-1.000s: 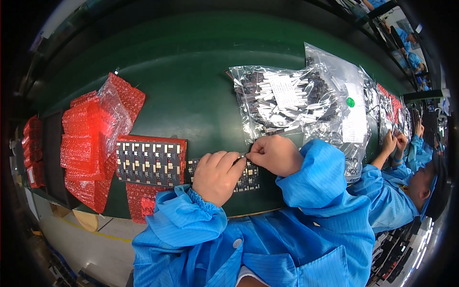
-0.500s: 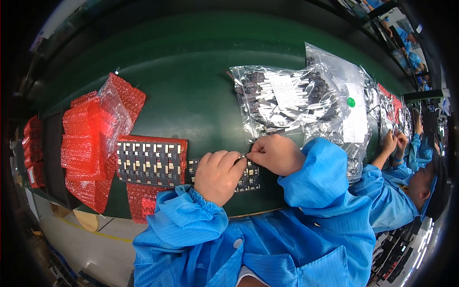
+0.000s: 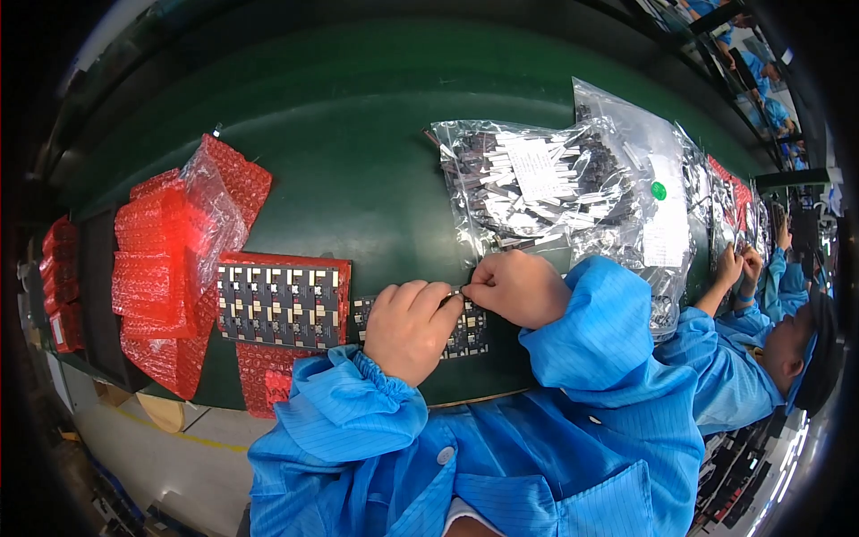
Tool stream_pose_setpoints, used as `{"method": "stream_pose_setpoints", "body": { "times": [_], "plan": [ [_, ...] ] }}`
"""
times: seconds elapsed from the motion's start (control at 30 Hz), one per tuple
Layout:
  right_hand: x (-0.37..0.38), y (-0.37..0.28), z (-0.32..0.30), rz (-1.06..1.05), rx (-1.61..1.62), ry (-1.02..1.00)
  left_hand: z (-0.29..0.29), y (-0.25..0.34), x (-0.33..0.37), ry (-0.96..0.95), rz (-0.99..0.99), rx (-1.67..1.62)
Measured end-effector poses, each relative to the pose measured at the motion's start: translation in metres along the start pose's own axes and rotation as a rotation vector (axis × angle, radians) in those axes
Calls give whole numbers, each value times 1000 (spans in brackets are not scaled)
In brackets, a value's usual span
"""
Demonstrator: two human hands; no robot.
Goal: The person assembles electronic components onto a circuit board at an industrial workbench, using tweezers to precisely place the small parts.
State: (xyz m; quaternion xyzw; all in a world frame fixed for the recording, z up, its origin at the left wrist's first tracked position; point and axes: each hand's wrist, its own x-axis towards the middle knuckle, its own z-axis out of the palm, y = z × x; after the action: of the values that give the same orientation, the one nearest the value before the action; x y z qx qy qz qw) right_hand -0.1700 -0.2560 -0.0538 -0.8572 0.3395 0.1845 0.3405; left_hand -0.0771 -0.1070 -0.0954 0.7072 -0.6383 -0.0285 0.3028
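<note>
"Circuit-board panel [image 3: 470, 342], dark and dotted with pale components, lies flat on a green table [image 3: 358, 188] beneath two bare hands, as seen from the head camera. Which hand has hold of what?"

"Right hand [image 3: 519, 291], at the panel's far edge: thumb and forefinger pinched together on a small part [image 3: 455, 294], dark with a light face. Left hand [image 3: 412, 333], laid across the panel's middle: fingers curled, thumb and forefinger brought up to the same piece. Whether they grip it too, I cannot tell."

"And to the left of the hands?"

"A second panel [image 3: 279, 306], bearing two rows of matching boards, rests on red bubble wrap just beside the first. Beyond it, a heap of red bubble-wrap pouches [image 3: 154, 259] spreads over the table, a crumpled clear sheet [image 3: 215, 201] draped on its right side."

"To the right?"

"A clear bag [image 3: 483, 183] packed with dark and silvery strips lies past the right hand, a white label on its front. Against it leans a larger clear bag [image 3: 626, 148] marked with a round green sticker [image 3: 659, 191]. Farther right, a co-worker [image 3: 727, 371] in blue sits with both hands raised together over the table."
</note>
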Motion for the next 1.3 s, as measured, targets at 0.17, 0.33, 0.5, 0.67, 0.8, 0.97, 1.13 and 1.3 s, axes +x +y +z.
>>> {"method": "stream_pose_setpoints", "body": {
  "times": [0.17, 0.33, 0.5, 0.67, 0.8, 0.97, 1.13, 1.3],
  "plan": [
    [2, 1, -1, -10, -15, -2, -1, 1, 2, -3, -3, -1],
    [4, 4, 5, -65, -59, 8, -1, 1, 1, -8, -7, 9],
    [4, 11, -1, -127, 129, -28, -2, 0, -2, 12, 13, -14],
    [5, 13, -3, -33, 226, -109, -1, -1, -4, 19, -12, -39],
    [0, 5, -6, -87, 85, -66, -1, -2, -3, 16, -11, -43],
    [1, 3, -2, -69, 23, -39, 0, -2, -4, 16, -18, -37],
    [0, 4, 0, -73, 4, -4, -1, -1, -3, 7, -17, -34],
    [-1, 3, 1, -89, -8, 13, -1, -1, -3, 4, -19, -24]
  ]
}}
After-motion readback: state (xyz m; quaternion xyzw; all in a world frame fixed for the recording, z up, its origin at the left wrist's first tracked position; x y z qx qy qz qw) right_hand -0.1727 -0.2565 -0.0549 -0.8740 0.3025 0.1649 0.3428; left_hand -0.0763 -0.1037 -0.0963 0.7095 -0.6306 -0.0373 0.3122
